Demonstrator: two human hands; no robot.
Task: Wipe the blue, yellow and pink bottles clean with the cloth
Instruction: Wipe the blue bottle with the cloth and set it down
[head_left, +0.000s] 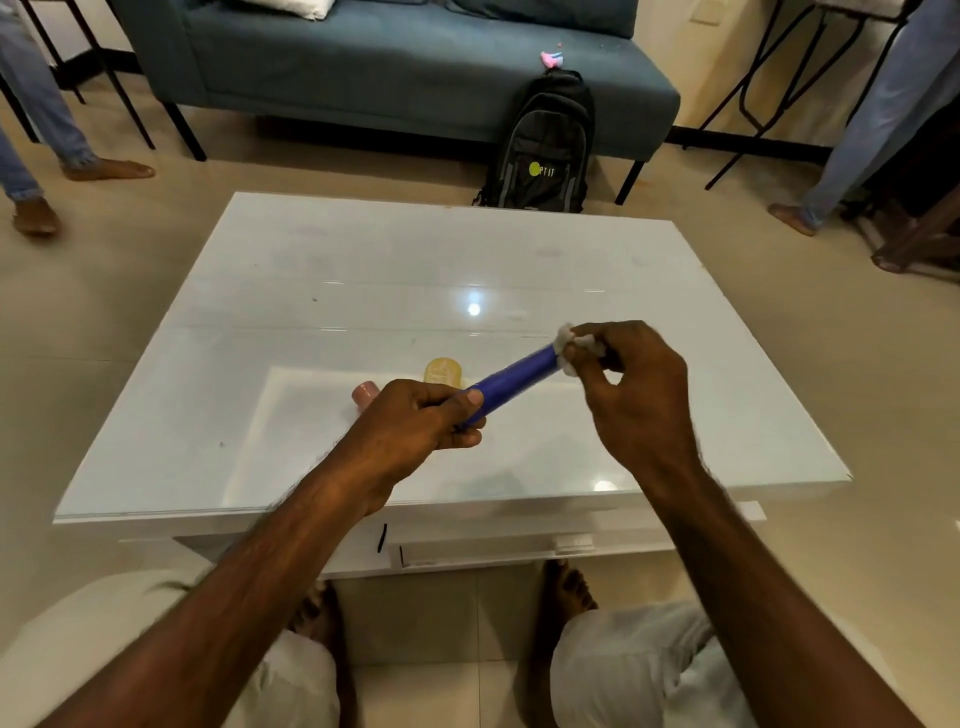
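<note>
Head view, biggest first: teal sofa (405, 67) along the far wall, black backpack (543, 150) leaning on its front edge. White glossy table (363, 270) fills the middle, seated person's knees and bare feet below its near edge. Other people's legs at both frame edges.

Left hand (421, 426) is wrapped tight around the lower end of the blue bottle (519, 376), thumb on top. Bottle is held in the air above the table, tilted, upper end pointing up and to the right.

Right hand (634, 384) pinches a small white cloth (569, 345) between its fingertips, pressed against the bottle's upper end.

Yellow bottle (442, 372) and pink bottle (365, 392) sit on the table just behind the left hand, close together, both partly hidden by it. Can't tell if they touch.
</note>
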